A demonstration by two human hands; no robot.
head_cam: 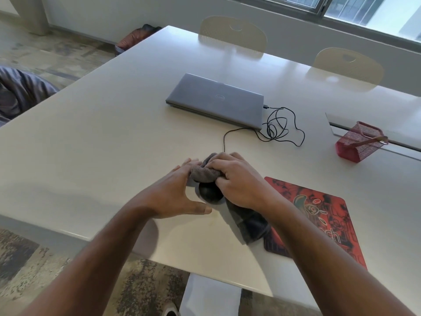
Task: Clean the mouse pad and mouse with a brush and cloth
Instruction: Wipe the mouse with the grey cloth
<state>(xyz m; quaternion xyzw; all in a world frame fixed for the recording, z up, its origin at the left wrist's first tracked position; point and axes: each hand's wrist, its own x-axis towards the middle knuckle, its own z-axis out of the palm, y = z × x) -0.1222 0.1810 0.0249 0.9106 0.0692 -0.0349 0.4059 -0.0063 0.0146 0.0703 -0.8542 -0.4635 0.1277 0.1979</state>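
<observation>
A black mouse (210, 193) sits on the white table (102, 137), mostly covered by a grey cloth (204, 173). My right hand (239, 180) presses the cloth over the top of the mouse, fingers closed on the fabric. The cloth's dark tail (249, 226) trails back under my right wrist. My left hand (175, 195) cups the mouse's left side, fingers spread at the cloth's edge and thumb stretched along the near side. A red patterned mouse pad (319, 215) lies to the right. A brush handle (373, 140) pokes out of the red mesh holder (358, 142).
A shut grey laptop (216, 100) lies further back, with the mouse's black cable (280, 126) coiled beside it. Two cream chairs (232, 33) stand at the far side. The table's near edge runs just below my forearms.
</observation>
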